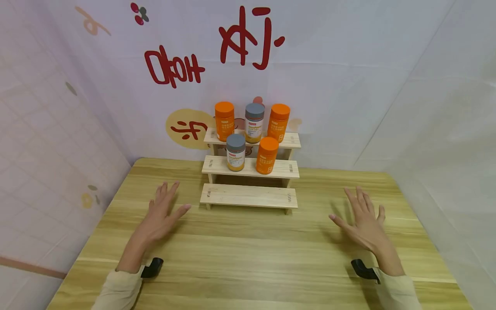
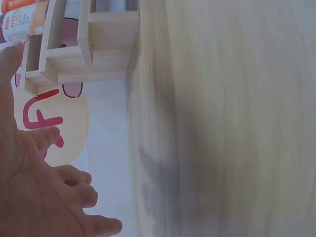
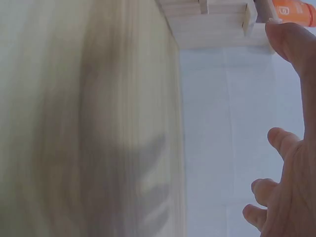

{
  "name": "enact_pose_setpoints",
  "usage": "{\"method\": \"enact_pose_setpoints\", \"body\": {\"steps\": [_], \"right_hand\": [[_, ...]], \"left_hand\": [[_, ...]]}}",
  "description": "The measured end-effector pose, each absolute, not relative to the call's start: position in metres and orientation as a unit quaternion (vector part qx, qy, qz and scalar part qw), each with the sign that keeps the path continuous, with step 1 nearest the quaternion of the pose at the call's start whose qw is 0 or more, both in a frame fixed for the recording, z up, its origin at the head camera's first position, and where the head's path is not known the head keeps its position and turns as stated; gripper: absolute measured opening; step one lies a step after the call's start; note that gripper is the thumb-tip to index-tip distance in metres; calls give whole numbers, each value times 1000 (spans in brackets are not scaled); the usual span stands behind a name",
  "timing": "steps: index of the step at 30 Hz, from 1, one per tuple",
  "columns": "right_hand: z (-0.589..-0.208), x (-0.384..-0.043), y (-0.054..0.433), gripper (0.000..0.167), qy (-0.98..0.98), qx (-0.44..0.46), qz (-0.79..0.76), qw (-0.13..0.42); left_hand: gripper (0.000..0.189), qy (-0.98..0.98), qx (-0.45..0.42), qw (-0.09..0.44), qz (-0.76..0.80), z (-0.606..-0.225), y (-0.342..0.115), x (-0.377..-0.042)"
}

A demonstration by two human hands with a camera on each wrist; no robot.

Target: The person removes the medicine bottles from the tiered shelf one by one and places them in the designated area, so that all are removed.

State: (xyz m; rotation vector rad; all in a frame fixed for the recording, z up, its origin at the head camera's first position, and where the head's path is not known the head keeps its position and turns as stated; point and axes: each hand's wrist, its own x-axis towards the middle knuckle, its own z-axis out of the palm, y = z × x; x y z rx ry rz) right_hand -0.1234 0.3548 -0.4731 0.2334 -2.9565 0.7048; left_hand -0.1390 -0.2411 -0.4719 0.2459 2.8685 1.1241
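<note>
Cream-sleeved left hand (image 1: 157, 218): at left, fingers apart, holding nothing.
Wooden stand (image 1: 248, 196): far side, between the hands.
Orange jars (image 1: 224, 124): two on far tier (image 1: 293, 140), one right on middle tier (image 1: 288, 169).
Grey-lidded jars (image 1: 236, 153): one far, one left on middle tier.
Right hand (image 1: 363, 223): at right, fingers apart, holding nothing.
Hands' step: we judge readiness, no jar gripped.
Any jar grasp: we judge it calls for reaching far and inward.
</note>
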Motion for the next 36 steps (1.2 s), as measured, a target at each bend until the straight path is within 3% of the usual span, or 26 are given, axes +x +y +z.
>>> {"method": "enact_pose_setpoints", "body": {"steps": [8, 25, 36], "right_hand": [[-467, -133, 339, 92, -963, 83, 254, 43], [-461, -143, 310, 89, -942, 117, 311, 42], [-448, -158, 293, 87, -927, 128, 348, 53]], "left_hand": [[81, 915, 83, 37, 393, -477, -232, -144], [75, 866, 82, 10, 494, -483, -207, -154], [68, 799, 15, 33, 600, -485, -187, -166]]}}
